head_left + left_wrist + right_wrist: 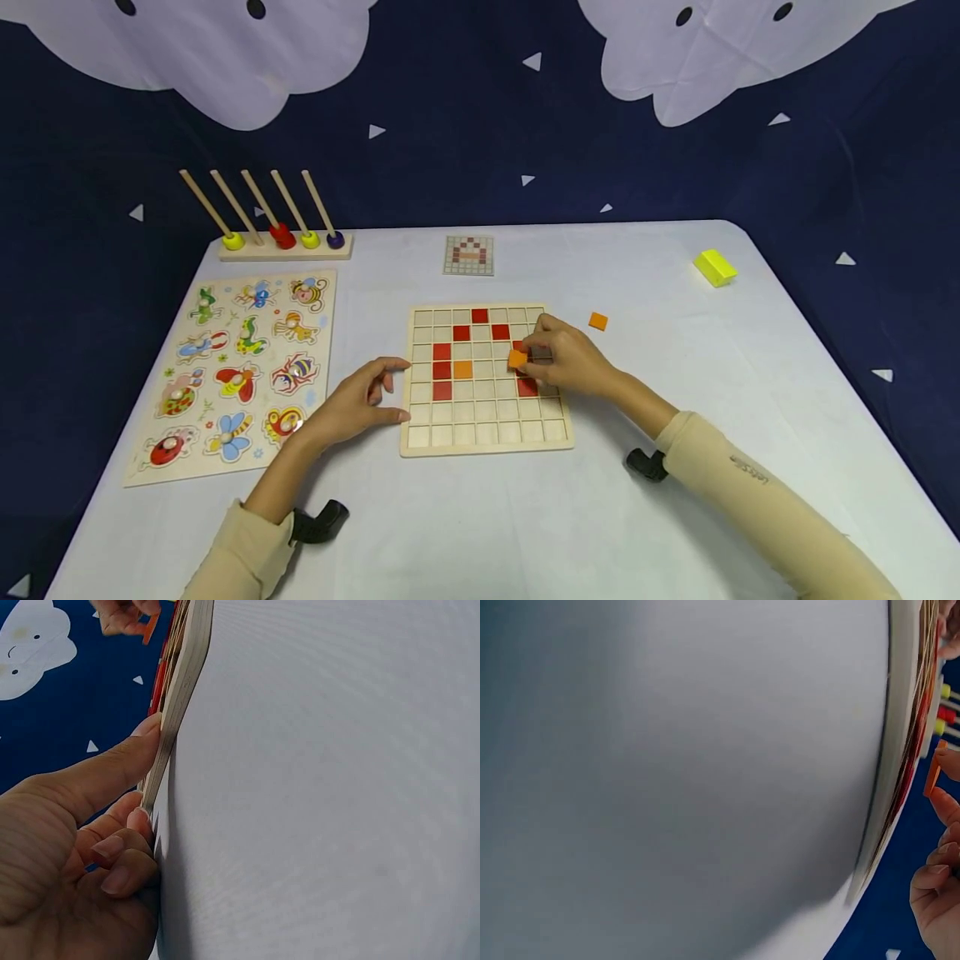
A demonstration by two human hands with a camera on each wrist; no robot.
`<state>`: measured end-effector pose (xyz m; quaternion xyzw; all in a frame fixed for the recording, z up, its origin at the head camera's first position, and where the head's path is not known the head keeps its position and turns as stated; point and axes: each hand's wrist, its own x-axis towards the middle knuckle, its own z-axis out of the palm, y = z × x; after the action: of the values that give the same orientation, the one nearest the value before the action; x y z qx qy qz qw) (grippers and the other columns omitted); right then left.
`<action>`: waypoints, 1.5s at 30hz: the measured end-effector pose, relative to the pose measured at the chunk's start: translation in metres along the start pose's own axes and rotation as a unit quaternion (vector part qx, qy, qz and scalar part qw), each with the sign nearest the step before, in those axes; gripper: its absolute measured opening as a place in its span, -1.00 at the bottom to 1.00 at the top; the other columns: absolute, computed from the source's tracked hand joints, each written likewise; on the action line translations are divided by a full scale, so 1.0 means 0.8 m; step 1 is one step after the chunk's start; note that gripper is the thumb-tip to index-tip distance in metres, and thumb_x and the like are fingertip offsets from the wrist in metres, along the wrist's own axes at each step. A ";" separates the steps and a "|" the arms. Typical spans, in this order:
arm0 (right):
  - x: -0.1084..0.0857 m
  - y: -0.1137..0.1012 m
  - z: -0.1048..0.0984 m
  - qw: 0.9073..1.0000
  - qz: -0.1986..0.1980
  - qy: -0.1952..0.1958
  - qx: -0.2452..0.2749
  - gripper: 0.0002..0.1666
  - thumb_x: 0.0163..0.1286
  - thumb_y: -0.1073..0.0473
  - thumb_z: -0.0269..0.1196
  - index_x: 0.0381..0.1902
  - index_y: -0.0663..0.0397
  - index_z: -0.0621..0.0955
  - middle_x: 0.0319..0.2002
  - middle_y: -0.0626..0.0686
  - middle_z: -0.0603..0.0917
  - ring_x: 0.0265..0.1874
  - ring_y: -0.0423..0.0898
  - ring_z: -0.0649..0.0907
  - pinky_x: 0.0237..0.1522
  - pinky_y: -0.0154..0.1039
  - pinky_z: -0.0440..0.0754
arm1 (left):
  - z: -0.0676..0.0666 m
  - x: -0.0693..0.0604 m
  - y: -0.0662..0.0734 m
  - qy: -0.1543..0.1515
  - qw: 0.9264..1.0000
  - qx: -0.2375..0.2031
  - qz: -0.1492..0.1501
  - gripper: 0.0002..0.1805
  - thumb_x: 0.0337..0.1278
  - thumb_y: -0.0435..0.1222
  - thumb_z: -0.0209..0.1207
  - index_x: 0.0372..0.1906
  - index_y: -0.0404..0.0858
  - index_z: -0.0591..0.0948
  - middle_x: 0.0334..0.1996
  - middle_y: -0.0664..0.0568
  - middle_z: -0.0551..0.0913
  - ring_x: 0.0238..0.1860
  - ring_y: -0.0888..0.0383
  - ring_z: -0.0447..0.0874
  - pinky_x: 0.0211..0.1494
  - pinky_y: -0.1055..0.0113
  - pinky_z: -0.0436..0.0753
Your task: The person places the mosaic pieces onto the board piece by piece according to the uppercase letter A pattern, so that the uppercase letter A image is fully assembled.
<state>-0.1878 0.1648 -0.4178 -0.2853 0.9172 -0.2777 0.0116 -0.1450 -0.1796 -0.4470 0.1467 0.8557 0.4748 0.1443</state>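
A wooden grid board (486,449) lies flat, with red tiles (442,370) and one orange tile (462,369) in its cells. My right hand (564,354) is over the right half of the board. Between thumb and fingertip it pinches an orange square tile (517,358), seen edge-on in the right wrist view (933,774). Part of the red tiles is hidden behind that hand. At the board's left side, my left hand (358,406) touches the edge with thumb and index fingertip spread apart; its other fingers are loosely bent.
Right of the board lies a loose orange tile (597,321). A small pattern card (468,256) is behind the board. To the left are an insect peg puzzle (258,332) and a peg stand with rings (285,252). A yellow block (716,267) sits at the back right.
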 end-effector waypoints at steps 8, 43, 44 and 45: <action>0.022 -0.024 0.016 0.999 -0.039 -0.031 -0.012 -0.76 0.20 0.15 0.44 -0.21 0.17 0.74 -0.37 0.00 0.46 -0.36 -0.16 0.45 -0.30 -0.30 0.45 | 0.003 0.001 0.003 -0.002 1.000 -0.006 0.002 -0.25 -0.11 -0.35 0.50 0.28 -0.29 0.45 -0.24 -0.05 0.42 -0.37 0.18 0.26 -0.32 0.39 0.29; 0.007 0.006 -0.021 0.998 0.062 0.003 -0.014 -0.60 0.20 0.10 0.46 -0.04 0.17 0.71 -0.28 0.09 0.54 -0.33 -0.02 0.49 -0.32 -0.19 0.41 | 0.000 -0.002 -0.002 -0.003 1.000 -0.006 0.003 -0.25 -0.08 -0.32 0.50 0.29 -0.29 0.44 -0.22 -0.06 0.41 -0.38 0.19 0.24 -0.34 0.38 0.28; 0.004 0.014 -0.025 0.997 0.073 0.013 -0.019 -0.59 0.20 0.10 0.46 -0.04 0.18 0.70 -0.27 0.10 0.55 -0.32 -0.01 0.50 -0.31 -0.18 0.42 | -0.001 -0.002 -0.002 -0.003 1.000 -0.007 0.003 -0.25 -0.08 -0.32 0.50 0.29 -0.29 0.44 -0.22 -0.06 0.41 -0.38 0.19 0.24 -0.34 0.38 0.28; 0.000 0.022 -0.030 0.996 0.084 0.020 -0.027 -0.58 0.19 0.10 0.46 -0.03 0.18 0.70 -0.28 0.10 0.54 -0.31 0.00 0.51 -0.30 -0.17 0.42 | -0.001 -0.002 -0.002 -0.002 1.000 -0.007 0.003 -0.25 -0.08 -0.32 0.50 0.29 -0.29 0.45 -0.22 -0.06 0.41 -0.38 0.19 0.24 -0.34 0.38 0.28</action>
<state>-0.2015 0.1889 -0.4069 -0.2022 0.9450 -0.2569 0.0087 -0.1442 -0.1816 -0.4478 0.1493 0.8518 0.4806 0.1455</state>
